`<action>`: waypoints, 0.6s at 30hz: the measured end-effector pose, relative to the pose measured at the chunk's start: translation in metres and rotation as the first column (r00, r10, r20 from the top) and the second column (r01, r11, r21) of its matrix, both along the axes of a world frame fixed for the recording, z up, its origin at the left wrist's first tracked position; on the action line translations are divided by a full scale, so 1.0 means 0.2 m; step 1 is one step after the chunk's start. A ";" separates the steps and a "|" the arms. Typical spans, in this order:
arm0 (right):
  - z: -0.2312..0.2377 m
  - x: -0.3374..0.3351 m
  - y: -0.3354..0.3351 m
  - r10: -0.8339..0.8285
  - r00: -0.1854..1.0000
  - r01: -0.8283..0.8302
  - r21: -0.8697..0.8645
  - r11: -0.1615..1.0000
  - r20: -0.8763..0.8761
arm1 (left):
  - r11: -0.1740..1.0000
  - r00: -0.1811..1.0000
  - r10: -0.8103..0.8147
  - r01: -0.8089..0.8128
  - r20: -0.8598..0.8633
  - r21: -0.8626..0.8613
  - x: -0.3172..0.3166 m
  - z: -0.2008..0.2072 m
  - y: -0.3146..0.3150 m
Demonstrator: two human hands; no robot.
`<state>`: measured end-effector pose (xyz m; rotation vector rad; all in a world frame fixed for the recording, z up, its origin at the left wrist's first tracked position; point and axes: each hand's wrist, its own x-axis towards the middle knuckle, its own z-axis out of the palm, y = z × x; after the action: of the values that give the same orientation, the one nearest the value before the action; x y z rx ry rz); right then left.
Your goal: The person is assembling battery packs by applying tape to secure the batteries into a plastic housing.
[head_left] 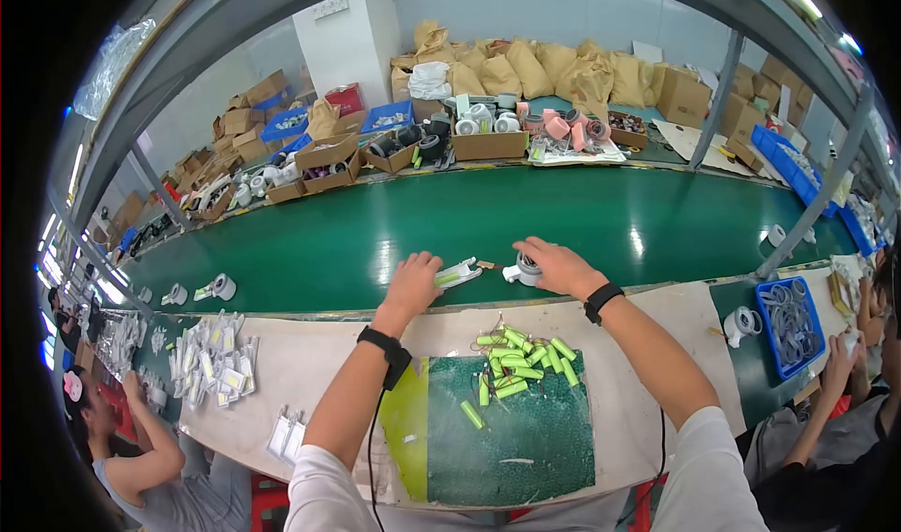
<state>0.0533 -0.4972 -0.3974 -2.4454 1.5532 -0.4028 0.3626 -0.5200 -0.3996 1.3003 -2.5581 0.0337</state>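
Observation:
Both arms reach forward to the near edge of the green conveyor belt. My left hand (pixel 411 286) has its fingers closed at the end of a white handle piece (pixel 458 274) with a light green strip in it. My right hand (pixel 561 268) curls over a white round housing (pixel 526 270) with a dark ring and a short stub. A small reddish-brown bit (pixel 486 265) lies between the two pieces. Closer to me, a pile of bright green battery cells (pixel 516 361) with thin wires rests on a green mat (pixel 507 448).
White handle parts (pixel 218 361) are heaped at left; a blue crate (pixel 790 326) of grey rings stands at right. Similar housings (pixel 222 286) sit along the belt (pixel 450 208). Co-workers sit on both sides. Cartons (pixel 490 144) and brown sacks (pixel 530 68) line the far side.

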 end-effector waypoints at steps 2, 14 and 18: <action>0.09 -0.02 0.07 -0.017 0.999 0.010 -0.200 0.980 -0.033 | 0.996 0.999 -0.029 0.026 -0.038 -0.084 0.02 0.10 0.12; 1.41 0.03 0.67 0.096 0.995 -0.096 -0.166 0.981 -0.007 | 0.726 0.853 0.177 0.223 -0.491 0.650 0.37 -0.03 1.39; 1.73 0.02 0.69 0.052 0.998 -0.061 -0.232 0.971 -0.048 | 0.944 0.862 0.080 0.096 -0.500 0.316 0.25 0.04 1.59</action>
<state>0.0569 -0.3594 -0.0517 -2.6827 1.5255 -0.5567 0.4135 -0.2014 -0.3913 1.1995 -2.1601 -0.6829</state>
